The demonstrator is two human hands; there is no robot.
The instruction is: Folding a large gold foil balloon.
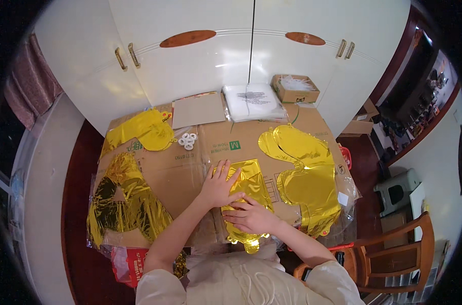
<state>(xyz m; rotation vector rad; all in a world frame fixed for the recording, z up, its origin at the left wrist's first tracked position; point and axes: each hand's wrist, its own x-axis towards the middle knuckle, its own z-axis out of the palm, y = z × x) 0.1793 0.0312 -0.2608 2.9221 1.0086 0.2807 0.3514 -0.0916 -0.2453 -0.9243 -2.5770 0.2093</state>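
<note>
Gold foil piece (256,184) lies beneath left grip (220,188) and right grip (251,216) — both spread flat — with white rings (188,142) beyond the left grip.

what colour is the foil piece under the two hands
The foil piece is shiny gold, seen best in the head view.
</note>
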